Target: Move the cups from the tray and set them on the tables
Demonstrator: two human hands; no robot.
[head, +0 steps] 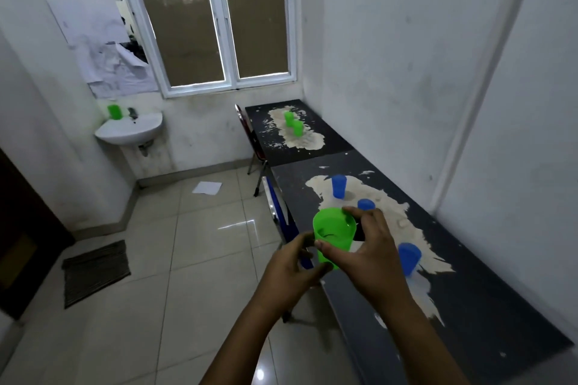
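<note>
Fingers of both my hands curl round the green plastic cup (334,237), right hand (373,255) at its rim, left hand (292,269) at its base, above the near black table's (488,316) edge; it looks light, stiff, slippery.

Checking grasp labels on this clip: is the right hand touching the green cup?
Touching. The head view shows the right hand with its thumb on the green cup wall and its fingers on the far rim.
</note>
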